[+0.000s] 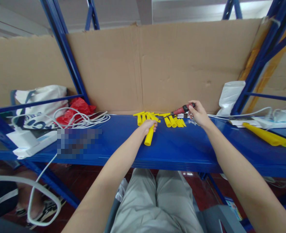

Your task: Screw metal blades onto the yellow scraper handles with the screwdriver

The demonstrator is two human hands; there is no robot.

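Observation:
My left hand (149, 125) is wrapped round a yellow plastic tube (148, 139), its round end pointing down toward the bench's front edge. My right hand (198, 113) grips a screwdriver (181, 110) by its red and black handle. The shaft runs left and its tip reaches the top of my left fist; whether it touches the tube I cannot tell. Several more yellow tubes (167, 121) lie behind and beside my left hand. To their right are small pointed yellow pieces (180, 123) and a scatter of small silvery parts (192, 122), too small to name.
Blue metal shelving (177, 152) forms the bench, with a cardboard wall (177, 64) behind. Left are a power strip (38, 145), white cables (91, 119), a red plastic bag (81, 108) and a cloth bag (43, 100). Two yellow cones (264, 135) lie right. A person's leg (31, 191) shows lower left.

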